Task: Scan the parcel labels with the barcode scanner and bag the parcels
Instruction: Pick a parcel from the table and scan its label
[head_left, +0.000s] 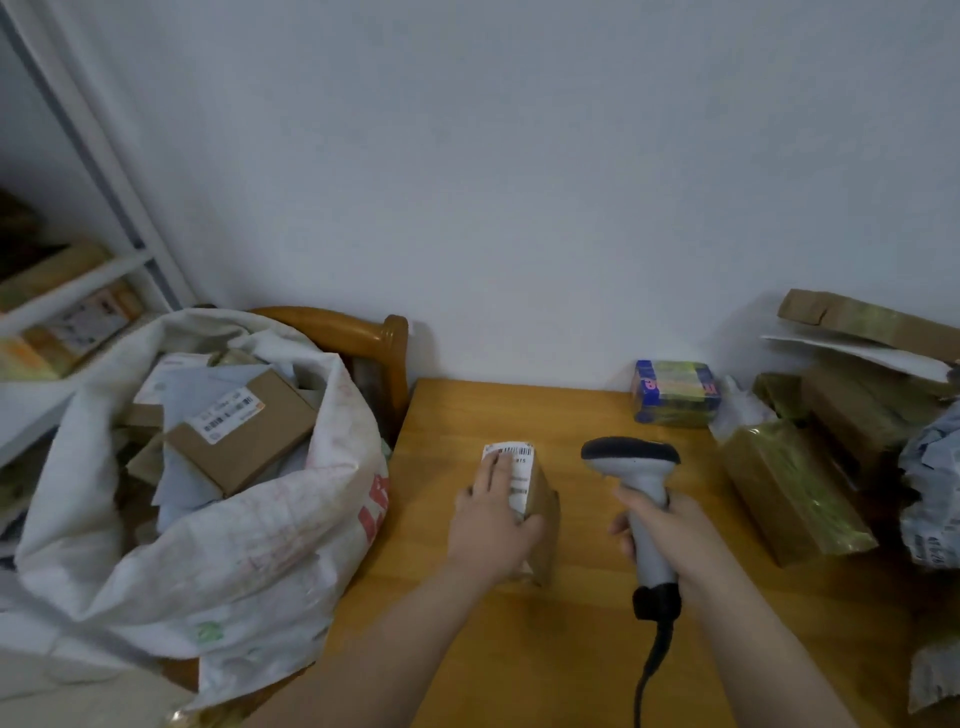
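Smooth orange-brown wooden table (467, 623), matt brown cardboard parcel (543, 506) with white paper label (519, 470), grey plastic barcode scanner (644, 499), glossy tape-wrapped brown parcel (789, 488), coarse white woven sack (249, 545)

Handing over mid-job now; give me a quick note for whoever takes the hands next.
Left hand holds the small parcel on the table, fingers partly over its label.
Right hand grips the barcode scanner beside it.
The sack on the left already holds parcels.
Whether this label is scanned is unclear.
Left: bag it, then the pile on the right.
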